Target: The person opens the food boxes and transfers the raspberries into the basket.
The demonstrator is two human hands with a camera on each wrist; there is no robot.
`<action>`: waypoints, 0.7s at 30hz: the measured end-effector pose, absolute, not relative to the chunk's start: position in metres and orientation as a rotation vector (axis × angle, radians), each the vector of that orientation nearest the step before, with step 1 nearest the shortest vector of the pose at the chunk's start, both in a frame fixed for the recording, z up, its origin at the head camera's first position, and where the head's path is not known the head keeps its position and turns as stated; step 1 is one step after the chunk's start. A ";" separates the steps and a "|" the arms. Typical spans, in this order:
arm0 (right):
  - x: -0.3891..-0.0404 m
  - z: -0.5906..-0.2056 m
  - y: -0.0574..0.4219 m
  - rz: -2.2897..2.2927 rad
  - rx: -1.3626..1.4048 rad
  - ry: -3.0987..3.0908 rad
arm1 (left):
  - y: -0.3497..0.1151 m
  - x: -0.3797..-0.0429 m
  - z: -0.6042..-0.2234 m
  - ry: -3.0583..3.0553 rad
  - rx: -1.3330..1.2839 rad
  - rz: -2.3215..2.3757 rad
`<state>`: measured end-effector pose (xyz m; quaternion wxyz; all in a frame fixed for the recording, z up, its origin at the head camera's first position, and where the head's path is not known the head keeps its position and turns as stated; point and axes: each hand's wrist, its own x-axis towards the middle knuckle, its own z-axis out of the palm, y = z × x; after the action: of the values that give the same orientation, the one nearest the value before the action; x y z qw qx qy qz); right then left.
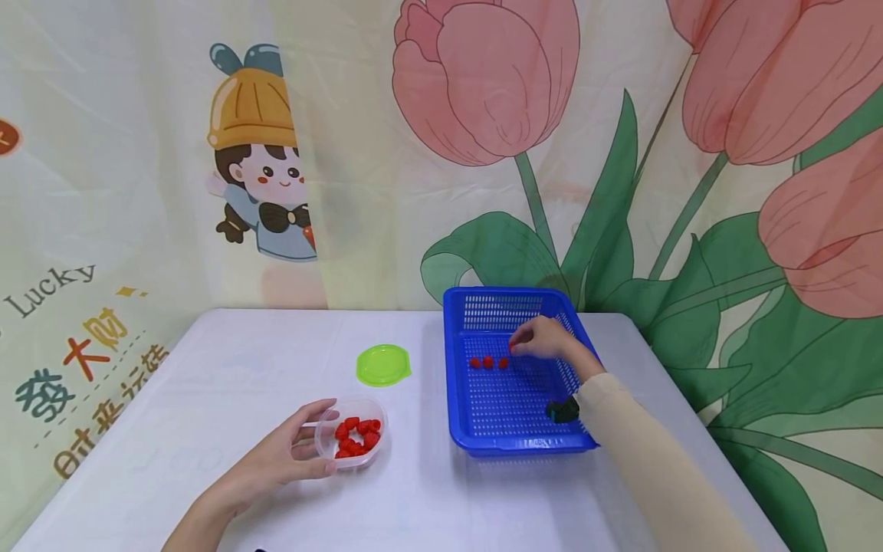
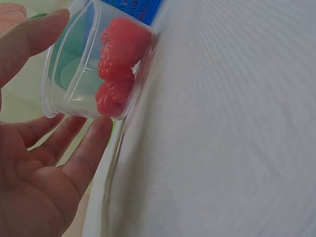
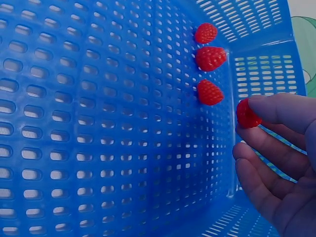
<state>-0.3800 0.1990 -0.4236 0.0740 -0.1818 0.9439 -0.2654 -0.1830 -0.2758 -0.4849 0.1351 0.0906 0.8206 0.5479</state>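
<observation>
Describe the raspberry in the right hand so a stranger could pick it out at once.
Look for the blue basket on the white table. Over it, the right hand pinches one red raspberry between thumb and finger. Being held sets it apart from the three raspberries lined up on the basket's floor.

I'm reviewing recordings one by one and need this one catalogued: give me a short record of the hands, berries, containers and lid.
left hand: fingers around the clear tub
right hand: pinches one red raspberry above the basket floor
tub contents: several raspberries
blue basket: three berries in a row on its floor
green lid: off the tub, lying on the white table left of the basket
</observation>
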 end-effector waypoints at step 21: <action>-0.381 -0.437 0.203 -0.795 -0.506 2.796 | -0.276 -0.183 -0.485 2.369 0.266 1.593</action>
<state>-0.3811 0.2032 -0.4369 0.0951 -0.1708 0.9433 -0.2683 -0.1830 -0.2756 -0.4851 0.1368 0.0919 0.8185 0.5504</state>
